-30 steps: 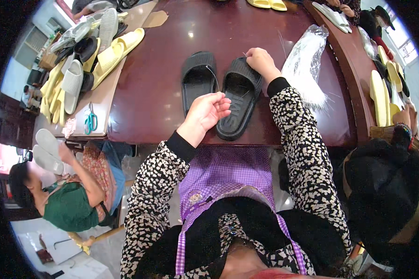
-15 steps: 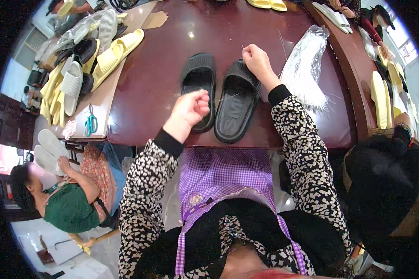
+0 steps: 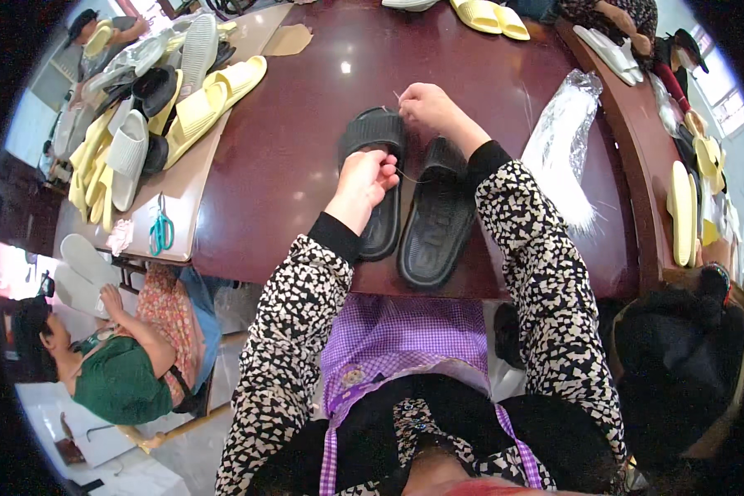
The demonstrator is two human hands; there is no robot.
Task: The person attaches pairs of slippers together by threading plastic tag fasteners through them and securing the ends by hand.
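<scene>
Two black slide slippers lie side by side on the dark red table. My left hand (image 3: pixel 365 183) is over the strap of the left slipper (image 3: pixel 380 231), its fingertips pinched on a thin plastic strand (image 3: pixel 411 177). That strand curves across to the strap of the right slipper (image 3: pixel 438 240). Just beyond the left slipper's toe, my right hand (image 3: pixel 426 107) is closed in a pinch, with a fine strand end poking out at its fingertips. Whether both ends belong to one strand cannot be seen; its middle is hidden.
A plastic-wrapped bundle of white strands (image 3: pixel 560 149) lies right of the slippers. Yellow, grey and black slippers (image 3: pixel 194 116) are heaped at the left, near teal-handled scissors (image 3: pixel 161 229). Yellow slides (image 3: pixel 489 18) lie at the far edge. A person in green (image 3: pixel 124 372) sits at left.
My right hand has moved left, from the right slipper's toe to the left slipper's. My left hand has shifted right and slightly up. The view has also shifted slightly.
</scene>
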